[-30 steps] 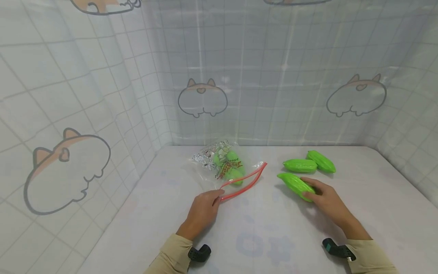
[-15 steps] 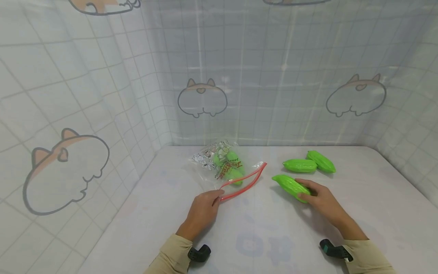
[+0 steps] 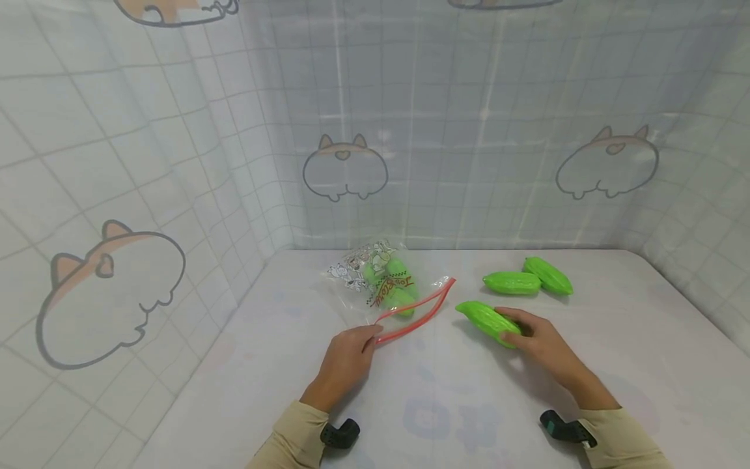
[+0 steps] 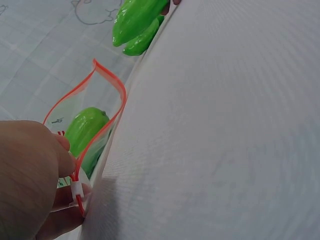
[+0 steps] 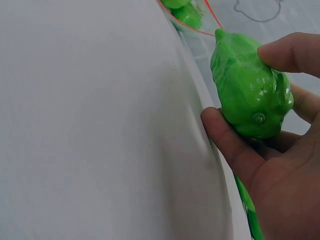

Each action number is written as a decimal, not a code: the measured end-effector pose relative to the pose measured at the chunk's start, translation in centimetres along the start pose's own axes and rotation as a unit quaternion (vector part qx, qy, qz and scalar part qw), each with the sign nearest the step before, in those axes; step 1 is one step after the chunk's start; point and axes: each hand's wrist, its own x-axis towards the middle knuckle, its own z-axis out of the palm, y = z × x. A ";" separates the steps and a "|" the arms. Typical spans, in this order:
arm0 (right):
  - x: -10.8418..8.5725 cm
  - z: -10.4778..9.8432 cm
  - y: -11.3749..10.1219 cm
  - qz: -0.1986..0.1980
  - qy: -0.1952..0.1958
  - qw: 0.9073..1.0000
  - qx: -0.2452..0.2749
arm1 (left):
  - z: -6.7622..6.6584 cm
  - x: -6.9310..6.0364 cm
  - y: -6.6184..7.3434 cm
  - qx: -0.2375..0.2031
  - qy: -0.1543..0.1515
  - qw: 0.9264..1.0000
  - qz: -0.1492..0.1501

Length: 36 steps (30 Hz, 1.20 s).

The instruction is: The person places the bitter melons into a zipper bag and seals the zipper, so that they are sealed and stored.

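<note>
My left hand (image 3: 342,361) pinches one corner of a clear zip bag (image 3: 346,301) with a red zip edge, near its white slider (image 4: 76,189). The bag lies on the table with its mouth parted toward the right. Several green, bumpy items (image 3: 400,299) are inside, partly hidden by the printed plastic. To the right of the mouth, my right hand (image 3: 543,348) grips a bright green toy bitter melon (image 3: 485,320) between thumb and fingers. Its pointed tip faces the bag, and the right wrist view shows its stem end (image 5: 258,118). The melon is apart from the bag.
Two more green bitter melons, one lying flat (image 3: 512,283) and one slanted (image 3: 548,275), touch at the back right of the white table (image 3: 281,365). A gridded curtain (image 3: 445,163) with cartoon animals surrounds the back and sides.
My right hand has carried the bitter melon left, closer to the bag's mouth. My left hand and the bag have stayed in place.
</note>
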 end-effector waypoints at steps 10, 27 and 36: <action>1.1 1.8 -0.7 -0.030 -0.017 0.999 0.017 | -0.3 -0.1 -0.1 -0.004 0.007 1.000 -0.001; 2.8 4.5 -1.7 -0.043 -0.061 0.997 0.021 | -0.3 -0.1 0.0 -0.006 -0.002 1.000 -0.016; 3.3 5.2 -2.3 -0.041 -0.082 0.995 0.037 | -0.1 0.0 0.1 0.001 -0.003 1.000 -0.016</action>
